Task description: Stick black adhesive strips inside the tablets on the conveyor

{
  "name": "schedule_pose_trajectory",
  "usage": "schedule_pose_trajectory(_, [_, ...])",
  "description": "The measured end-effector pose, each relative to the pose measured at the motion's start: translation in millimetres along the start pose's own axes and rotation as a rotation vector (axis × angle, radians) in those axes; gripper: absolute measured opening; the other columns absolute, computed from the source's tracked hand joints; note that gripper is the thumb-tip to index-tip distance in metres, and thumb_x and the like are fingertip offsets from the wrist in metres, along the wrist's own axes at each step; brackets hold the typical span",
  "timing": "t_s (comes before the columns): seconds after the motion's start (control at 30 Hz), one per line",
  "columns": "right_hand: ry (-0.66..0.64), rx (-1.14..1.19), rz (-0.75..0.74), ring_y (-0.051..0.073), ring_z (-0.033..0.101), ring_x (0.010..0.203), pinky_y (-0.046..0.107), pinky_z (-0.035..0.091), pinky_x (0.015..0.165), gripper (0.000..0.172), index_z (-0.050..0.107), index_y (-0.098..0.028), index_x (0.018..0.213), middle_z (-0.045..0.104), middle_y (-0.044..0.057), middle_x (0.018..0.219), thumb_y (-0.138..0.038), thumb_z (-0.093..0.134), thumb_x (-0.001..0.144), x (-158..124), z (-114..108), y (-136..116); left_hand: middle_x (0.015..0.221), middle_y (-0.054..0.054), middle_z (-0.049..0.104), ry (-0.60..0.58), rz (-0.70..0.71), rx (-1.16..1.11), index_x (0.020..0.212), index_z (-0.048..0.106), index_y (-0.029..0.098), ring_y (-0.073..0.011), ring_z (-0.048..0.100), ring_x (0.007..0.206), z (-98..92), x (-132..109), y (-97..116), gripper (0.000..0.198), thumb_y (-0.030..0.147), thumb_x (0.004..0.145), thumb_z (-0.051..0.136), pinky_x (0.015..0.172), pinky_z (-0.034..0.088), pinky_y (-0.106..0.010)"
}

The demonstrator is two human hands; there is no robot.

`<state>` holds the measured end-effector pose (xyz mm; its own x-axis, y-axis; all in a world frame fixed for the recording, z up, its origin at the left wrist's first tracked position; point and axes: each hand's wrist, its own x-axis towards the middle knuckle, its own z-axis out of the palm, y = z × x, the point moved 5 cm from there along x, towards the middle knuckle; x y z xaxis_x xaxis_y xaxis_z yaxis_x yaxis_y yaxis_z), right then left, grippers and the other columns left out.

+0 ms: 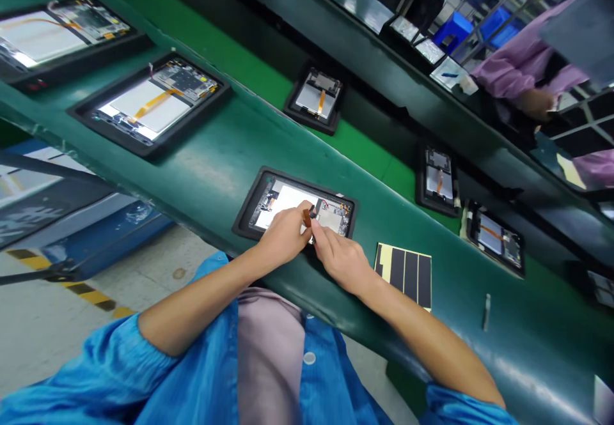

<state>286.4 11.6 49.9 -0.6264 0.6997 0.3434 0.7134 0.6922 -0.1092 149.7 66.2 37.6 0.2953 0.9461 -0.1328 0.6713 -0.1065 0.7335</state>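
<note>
An opened tablet (330, 225) lies in a black tray (245, 220) on the green bench in front of me, its white panel and circuit board exposed. My left hand (284, 238) is closed over the tablet, pinching an orange-brown flex cable (307, 218) raised above it. My right hand (346, 264) meets it from the other side, fingertips pressed together against a small dark piece (313, 211) at the cable's end. Whether this piece is tape or a connector cannot be made out. Both hands partly hide the tablet's middle.
A sheet of black adhesive strips (403, 275) lies to the right, with a thin metallic tool (487, 312) beyond it. Another opened tablet (156, 102) sits at left. Several more rest on the bright green belt (374, 156) behind. Across it, a person in pink sleeves (518, 61) works.
</note>
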Motion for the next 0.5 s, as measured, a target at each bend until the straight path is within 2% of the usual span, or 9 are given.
schedule_pose_trajectory(0.23, [0.1, -0.086, -0.006, 0.019, 0.074, 0.08, 0.026, 0.062, 0.067, 0.072, 0.012, -0.016, 0.166, 0.076, 0.01, 0.103, -0.011, 0.047, 0.103, -6.0, 0.3, 2.8, 0.079, -0.001, 0.068, 0.03, 0.007, -0.004, 0.092, 0.057, 0.022, -0.0218, 0.068, 0.074, 5.9, 0.8, -2.8, 0.016, 0.011, 0.081, 0.06, 0.068, 0.045, -0.03])
schedule_pose_trajectory(0.5, [0.174, -0.141, 0.022, 0.017, 0.074, 0.076, 0.023, 0.059, 0.062, 0.074, 0.008, -0.013, 0.167, 0.077, 0.011, 0.101, -0.018, 0.05, 0.106, -6.9, -2.3, 2.4, 0.086, -0.001, 0.074, 0.046, 0.008, 0.007, 0.101, 0.059, 0.021, -0.0219, 0.07, 0.08, 5.8, -11.5, -3.5, 0.022, 0.011, 0.082, 0.061, 0.074, 0.049, -0.031])
